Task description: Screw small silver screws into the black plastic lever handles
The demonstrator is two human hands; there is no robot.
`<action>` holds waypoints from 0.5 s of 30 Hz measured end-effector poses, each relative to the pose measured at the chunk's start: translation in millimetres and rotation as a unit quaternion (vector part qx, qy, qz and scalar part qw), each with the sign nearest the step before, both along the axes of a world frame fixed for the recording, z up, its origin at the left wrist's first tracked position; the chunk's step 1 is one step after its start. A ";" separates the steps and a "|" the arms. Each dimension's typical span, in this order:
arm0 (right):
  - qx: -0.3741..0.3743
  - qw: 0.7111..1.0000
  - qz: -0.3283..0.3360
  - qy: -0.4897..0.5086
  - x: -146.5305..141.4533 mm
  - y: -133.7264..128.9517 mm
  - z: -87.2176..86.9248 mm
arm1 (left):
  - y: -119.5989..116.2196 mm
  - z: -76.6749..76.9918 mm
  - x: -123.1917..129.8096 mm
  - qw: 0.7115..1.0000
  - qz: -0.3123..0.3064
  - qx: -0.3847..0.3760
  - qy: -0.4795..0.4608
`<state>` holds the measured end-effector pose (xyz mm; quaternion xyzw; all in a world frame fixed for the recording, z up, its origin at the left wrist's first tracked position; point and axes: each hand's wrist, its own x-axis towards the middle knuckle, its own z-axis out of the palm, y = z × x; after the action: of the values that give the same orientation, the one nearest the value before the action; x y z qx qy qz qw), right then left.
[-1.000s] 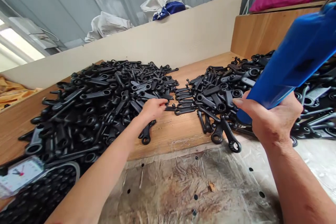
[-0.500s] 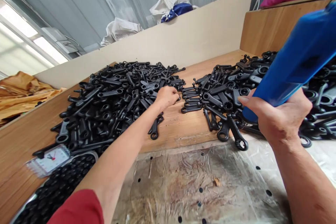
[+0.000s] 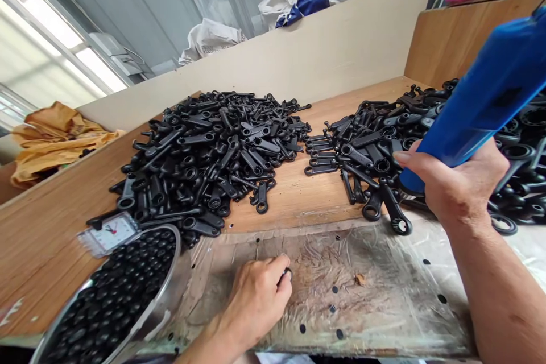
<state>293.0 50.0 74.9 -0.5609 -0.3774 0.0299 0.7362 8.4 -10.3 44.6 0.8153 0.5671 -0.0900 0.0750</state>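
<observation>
My left hand is closed over the plastic-covered front surface, its fingers pinched round a small black part, of which only a dark end shows between thumb and forefinger. My right hand is wrapped round a thick blue tool, held tilted with its lower end over the right-hand pile of black lever parts. A larger heap of similar black parts lies on the wooden board to the left. Several parts lie side by side at the near edge of the right pile.
A round bowl of small black pieces stands at the lower left, beside a square dial clock. Orange cloth lies far left. A pale board rises behind the heaps, with white bags beyond.
My left hand has come back from between the two heaps to the front surface, with a small black part in its fingers. The view has shifted, showing more of the bowl. My right hand still holds the tool.
</observation>
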 end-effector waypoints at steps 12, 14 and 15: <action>-0.021 0.999 -0.002 0.027 0.6 -4.9 3.4 | 125.7 57.6 71.4 0.979 -0.183 0.094 0.001; -0.029 0.999 0.001 0.024 1.1 -4.2 3.3 | 164.7 41.3 93.8 0.970 -0.226 0.091 0.004; -0.030 0.999 0.004 0.024 1.5 -3.7 3.1 | 181.4 31.9 102.5 0.967 -0.240 0.086 0.007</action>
<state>294.5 46.3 78.0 -0.5803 -0.3612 0.0574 0.7277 110.9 171.0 76.5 0.9301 0.3613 -0.0622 -0.0232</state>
